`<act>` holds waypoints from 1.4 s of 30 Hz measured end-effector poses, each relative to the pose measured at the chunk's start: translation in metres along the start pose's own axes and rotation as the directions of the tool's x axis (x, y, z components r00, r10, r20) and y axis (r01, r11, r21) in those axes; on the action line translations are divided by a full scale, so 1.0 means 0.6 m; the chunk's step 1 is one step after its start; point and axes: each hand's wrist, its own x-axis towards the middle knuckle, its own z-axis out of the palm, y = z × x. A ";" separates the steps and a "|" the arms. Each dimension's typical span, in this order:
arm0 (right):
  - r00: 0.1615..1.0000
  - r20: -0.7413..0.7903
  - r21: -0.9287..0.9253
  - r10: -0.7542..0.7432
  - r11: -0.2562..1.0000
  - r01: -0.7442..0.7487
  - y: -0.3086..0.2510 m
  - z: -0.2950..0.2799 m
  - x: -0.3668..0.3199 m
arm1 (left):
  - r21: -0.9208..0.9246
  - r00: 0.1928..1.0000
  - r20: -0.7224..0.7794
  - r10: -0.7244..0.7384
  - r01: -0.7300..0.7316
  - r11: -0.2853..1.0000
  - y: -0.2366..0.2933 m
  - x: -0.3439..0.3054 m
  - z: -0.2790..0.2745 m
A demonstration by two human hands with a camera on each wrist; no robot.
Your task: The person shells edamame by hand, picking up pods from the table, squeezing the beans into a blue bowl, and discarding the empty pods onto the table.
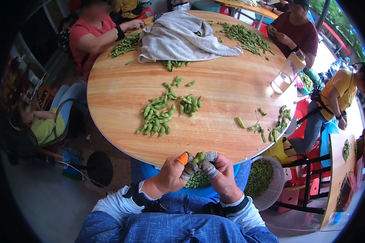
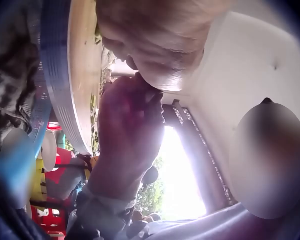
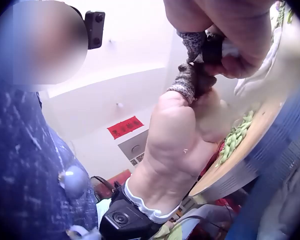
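Note:
A green soybean pod [image 1: 198,157] is pinched between my two hands at the near edge of the round table. My left hand [image 1: 170,173] wears grey knit finger covers and an orange tip on one digit. Grey covers also show on the digits of my right hand [image 1: 224,175]. Both hands meet over a blue basin [image 1: 209,192] holding shelled green beans [image 1: 196,181]. In the right wrist view, the covered fingertips of the left hand [image 3: 175,127] and right hand [image 3: 225,30] come together. The left wrist view shows mostly skin; the pod is hidden there.
On the wooden table [image 1: 121,97] lie a pile of pods [image 1: 156,117], scattered pods [image 1: 273,131] and a grey towel [image 1: 178,38]. A clear jug [image 1: 286,75] stands at the right. A white basket [image 1: 278,186] of pods sits beside my right leg. Other people sit around.

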 end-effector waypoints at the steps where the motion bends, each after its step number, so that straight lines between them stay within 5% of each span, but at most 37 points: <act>1: 1.000 0.007 -0.011 0.001 1.000 -0.001 0.004 -0.003 0.000 | -0.073 0.999 -0.014 -0.048 0.047 0.996 0.000 -0.001 0.003; 4: 0.998 0.045 -0.087 -0.043 0.995 0.046 0.005 0.000 0.000 | -0.060 0.986 -0.169 0.009 -0.019 0.998 -0.002 0.003 0.008; 7: 0.998 0.052 -0.107 -0.042 0.993 0.047 -0.002 0.005 0.001 | -0.482 0.930 0.030 -0.367 0.335 0.810 -0.018 -0.004 0.000; 11: 0.995 -0.019 -0.052 0.096 0.994 -0.097 0.000 -0.014 0.004 | -0.645 0.875 0.207 -0.439 0.459 0.611 0.005 0.018 -0.015; 17: 0.986 -0.031 -0.067 0.165 0.984 -0.166 -0.017 -0.002 0.006 | -0.200 0.934 0.235 -0.269 0.317 0.927 0.002 0.029 -0.041; 22: 0.991 0.009 -0.402 0.132 0.908 -0.117 -0.012 -0.003 -0.001 | -0.255 0.874 0.364 -0.322 0.426 0.868 -0.017 0.026 -0.047; 25: 0.999 0.037 -0.692 0.029 0.722 0.004 -0.009 -0.003 0.001 | -0.356 0.860 0.352 -0.370 0.489 0.796 -0.017 0.021 -0.037; 28: 0.999 0.034 -0.747 0.005 0.664 0.022 -0.005 -0.002 0.006 | -0.385 0.818 0.333 -0.469 0.572 0.725 -0.003 0.029 -0.035; 31: 0.997 -0.069 -0.419 0.015 0.907 -0.043 0.006 0.004 0.006 | -0.479 0.799 0.314 -0.513 0.600 0.641 -0.001 0.029 -0.025; 34: 0.976 -0.188 -0.170 0.108 0.976 -0.140 -0.018 0.009 0.009 | -0.580 0.783 0.382 -0.491 0.616 0.532 -0.016 0.022 -0.027; 38: 0.959 -0.223 -0.084 0.177 0.976 -0.199 -0.015 -0.011 0.009 | -0.707 0.790 0.390 -0.474 0.586 0.396 -0.008 0.019 -0.034; 42: 0.963 -0.216 -0.092 0.165 0.978 -0.188 -0.012 -0.012 0.009 | -0.593 0.894 0.211 -0.395 0.438 0.675 -0.009 0.014 -0.020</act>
